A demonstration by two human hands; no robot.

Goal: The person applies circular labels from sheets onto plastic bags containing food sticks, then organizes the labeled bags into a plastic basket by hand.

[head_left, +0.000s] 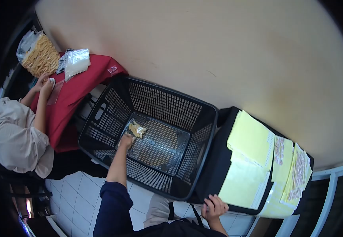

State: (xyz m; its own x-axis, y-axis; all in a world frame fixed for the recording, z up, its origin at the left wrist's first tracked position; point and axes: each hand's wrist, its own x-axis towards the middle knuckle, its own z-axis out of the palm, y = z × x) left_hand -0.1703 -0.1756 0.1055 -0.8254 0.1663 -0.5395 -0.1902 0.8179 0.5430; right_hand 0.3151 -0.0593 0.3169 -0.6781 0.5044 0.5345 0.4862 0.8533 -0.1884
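My left hand (126,141) reaches down into a large black plastic basket (167,91). Its fingers are closed at the near end of a small clear packet of pale yellow sticks (137,129), which lies low near the left side of the basket floor. The fingertips are partly hidden. At the front edge of the black-covered table, beside the yellow sheets (244,177), rests my right hand (215,206), fingers slightly bent and holding nothing.
At the left, a co-worker in a light top (21,138) works at a red-covered table (88,75) with clear bags (77,63) and a big bag of yellow sticks (41,55). Printed label sheets (298,173) lie at the right. A beige wall (219,47) stands behind.
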